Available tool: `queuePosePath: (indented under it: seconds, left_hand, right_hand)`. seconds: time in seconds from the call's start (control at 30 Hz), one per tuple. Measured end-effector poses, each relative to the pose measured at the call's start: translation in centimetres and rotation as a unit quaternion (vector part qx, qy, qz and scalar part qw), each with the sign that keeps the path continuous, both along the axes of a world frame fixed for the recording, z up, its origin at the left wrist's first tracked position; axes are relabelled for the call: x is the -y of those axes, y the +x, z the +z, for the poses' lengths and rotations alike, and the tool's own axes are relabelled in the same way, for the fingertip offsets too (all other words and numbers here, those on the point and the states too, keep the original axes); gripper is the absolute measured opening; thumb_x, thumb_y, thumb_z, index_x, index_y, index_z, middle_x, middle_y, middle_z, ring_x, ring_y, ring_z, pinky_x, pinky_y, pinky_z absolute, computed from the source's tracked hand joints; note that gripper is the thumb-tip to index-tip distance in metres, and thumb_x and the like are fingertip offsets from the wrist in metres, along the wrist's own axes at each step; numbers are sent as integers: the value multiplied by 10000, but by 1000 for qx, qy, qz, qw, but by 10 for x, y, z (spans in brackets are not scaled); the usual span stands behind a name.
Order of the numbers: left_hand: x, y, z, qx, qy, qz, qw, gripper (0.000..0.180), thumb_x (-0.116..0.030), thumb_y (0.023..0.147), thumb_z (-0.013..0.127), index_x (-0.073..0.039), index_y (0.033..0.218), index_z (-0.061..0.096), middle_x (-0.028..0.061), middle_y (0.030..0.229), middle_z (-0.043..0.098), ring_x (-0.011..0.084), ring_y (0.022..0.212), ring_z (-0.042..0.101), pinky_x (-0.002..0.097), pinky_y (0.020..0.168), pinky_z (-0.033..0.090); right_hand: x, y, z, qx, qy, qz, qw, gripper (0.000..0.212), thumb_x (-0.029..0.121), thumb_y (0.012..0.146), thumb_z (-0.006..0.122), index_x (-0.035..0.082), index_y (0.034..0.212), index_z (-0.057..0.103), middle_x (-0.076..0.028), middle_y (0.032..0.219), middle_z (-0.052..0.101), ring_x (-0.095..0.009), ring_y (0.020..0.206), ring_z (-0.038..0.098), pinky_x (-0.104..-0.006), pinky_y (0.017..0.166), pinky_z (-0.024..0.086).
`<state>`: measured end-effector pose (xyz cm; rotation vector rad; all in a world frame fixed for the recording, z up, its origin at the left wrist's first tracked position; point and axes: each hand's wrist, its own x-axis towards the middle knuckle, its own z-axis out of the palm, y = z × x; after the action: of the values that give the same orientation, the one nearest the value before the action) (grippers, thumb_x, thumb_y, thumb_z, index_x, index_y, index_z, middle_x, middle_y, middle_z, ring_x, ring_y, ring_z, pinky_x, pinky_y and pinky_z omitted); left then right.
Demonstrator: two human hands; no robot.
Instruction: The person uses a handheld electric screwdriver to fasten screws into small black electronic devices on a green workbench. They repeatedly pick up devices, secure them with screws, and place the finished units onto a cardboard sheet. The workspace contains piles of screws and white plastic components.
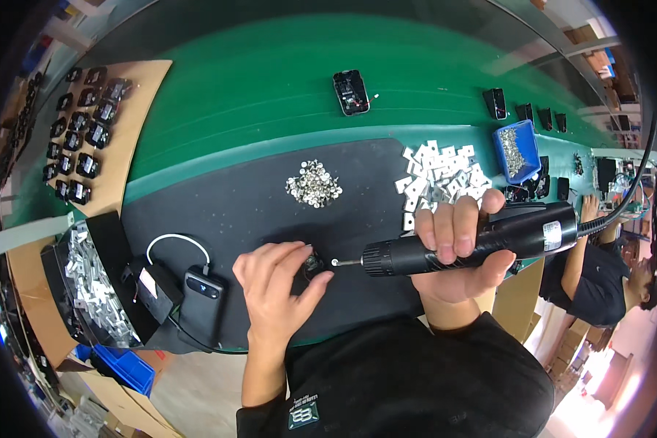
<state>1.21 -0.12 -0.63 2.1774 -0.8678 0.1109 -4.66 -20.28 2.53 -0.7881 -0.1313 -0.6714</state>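
Observation:
My right hand (456, 233) is wrapped round a black electric screwdriver (431, 248), held level with its bit pointing left. A small silvery screw (335, 262) sits at the tip of the bit. Between the thumb and fingers of my left hand (274, 281) is a small black part (313, 265), mostly hidden by the fingers; its exact kind I cannot make out. The screw is close beside this part; whether they touch I cannot tell. Beyond my hands, a pile of silvery screws (314, 184) lies on the dark mat (219, 186).
White square plates (442, 171) are heaped at right, near a blue bin (518, 152) of small metal parts. A power bank (204, 286) with a white cable lies left, beside a box of metal pieces (91, 285). An open black housing (352, 93) rests on the green belt. Another person (595, 270) sits far right.

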Motion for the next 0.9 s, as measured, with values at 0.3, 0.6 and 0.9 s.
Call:
queuePosePath:
  seconds: [0.3, 0.6, 0.9]
  left_hand:
    - [11, -7, -12, 30, -27, -68, 997, 252, -155, 649, 796, -91, 870, 693, -12, 878, 687, 168, 825, 615, 355, 838, 338]
    - [12, -9, -10, 19, -20, -50, 998, 198, -109, 620, 791, -103, 790, 691, -13, 785, 668, 159, 761, 614, 367, 821, 369]
    - [4, -3, -7, 28, -10, -43, 999, 369, -234, 587, 835, -73, 894, 707, 38, 903, 673, 208, 839, 608, 375, 839, 367]
  right_hand:
    - [-2, -5, 3, 6, -3, 6, 1000, 563, 437, 883, 645, 109, 1277, 412, 44, 779, 472, -60, 663, 465, -253, 665, 379]
    - [-3, -6, -4, -1, -1, 7, 1000, 550, 427, 881, 652, 117, 1267, 412, 46, 772, 474, -57, 652, 470, -252, 653, 381]
    - [-4, -1, -7, -27, 5, 30, 999, 504, 385, 864, 684, 133, 1207, 413, 34, 760, 487, -86, 641, 485, -276, 649, 390]
